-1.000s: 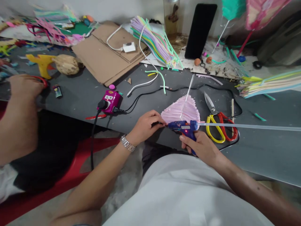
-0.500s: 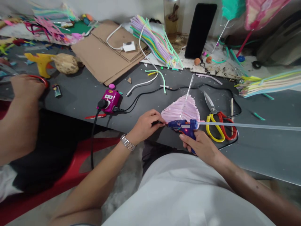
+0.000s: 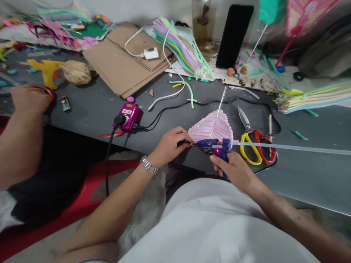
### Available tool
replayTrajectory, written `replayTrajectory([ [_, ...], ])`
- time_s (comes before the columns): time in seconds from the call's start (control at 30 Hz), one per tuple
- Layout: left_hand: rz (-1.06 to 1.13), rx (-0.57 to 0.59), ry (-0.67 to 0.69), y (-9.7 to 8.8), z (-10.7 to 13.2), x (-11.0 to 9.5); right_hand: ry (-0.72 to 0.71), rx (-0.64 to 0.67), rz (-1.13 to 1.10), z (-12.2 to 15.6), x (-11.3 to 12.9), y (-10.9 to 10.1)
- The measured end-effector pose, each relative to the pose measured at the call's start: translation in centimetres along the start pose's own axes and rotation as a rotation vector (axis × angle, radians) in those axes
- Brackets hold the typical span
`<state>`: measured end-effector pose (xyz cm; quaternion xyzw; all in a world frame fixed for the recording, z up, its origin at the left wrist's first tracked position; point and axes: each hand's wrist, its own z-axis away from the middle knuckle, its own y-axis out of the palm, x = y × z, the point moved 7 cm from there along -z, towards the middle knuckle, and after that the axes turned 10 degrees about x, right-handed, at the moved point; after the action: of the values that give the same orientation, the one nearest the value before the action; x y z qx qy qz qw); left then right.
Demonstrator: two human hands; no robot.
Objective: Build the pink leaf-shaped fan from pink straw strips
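My right hand (image 3: 233,166) grips a blue hot glue gun (image 3: 214,146) by its handle. A red light glows on the gun, and a long clear glue stick (image 3: 290,147) sticks out of its back. The nozzle points left, at the fingertips of my left hand (image 3: 175,143). Those fingers are pinched at the lower left corner of a fan-shaped pink pipe-cleaner panel (image 3: 211,124), on what looks like a pink pipe cleaner along its lower edge. A clear stem (image 3: 223,96) lies over the panel and reaches beyond its tip. The gun partly hides the lower edge.
Scissors (image 3: 253,142) with yellow and red handles lie right of the panel. A black cord (image 3: 236,99) loops behind it. A magenta power adapter (image 3: 130,116) stands left, cardboard (image 3: 115,65) and pipe-cleaner bundles (image 3: 182,47) behind. Another person's hand (image 3: 31,99) holds something red-handled at far left.
Almost nothing differs. Both my hands and the glue gun stay in place at the panel's lower edge. The other person's hand at left has shifted slightly.
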<state>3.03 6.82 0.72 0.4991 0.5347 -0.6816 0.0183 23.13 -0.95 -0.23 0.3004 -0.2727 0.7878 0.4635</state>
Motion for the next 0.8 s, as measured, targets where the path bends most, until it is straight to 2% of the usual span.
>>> replayTrajectory([
  [0.27, -0.004, -0.003, 0.014, -0.02, -0.04, -0.03, 0.016, -0.003, -0.053, 0.0, 0.3, 0.11],
  [0.53, -0.005, -0.009, 0.019, -0.04, -0.06, -0.04, -0.036, 0.007, -0.053, -0.07, 0.43, 0.15],
  [0.8, 0.012, -0.008, 0.013, 0.07, -0.03, 0.05, -0.066, -0.022, 0.051, -0.06, -0.1, -0.06],
])
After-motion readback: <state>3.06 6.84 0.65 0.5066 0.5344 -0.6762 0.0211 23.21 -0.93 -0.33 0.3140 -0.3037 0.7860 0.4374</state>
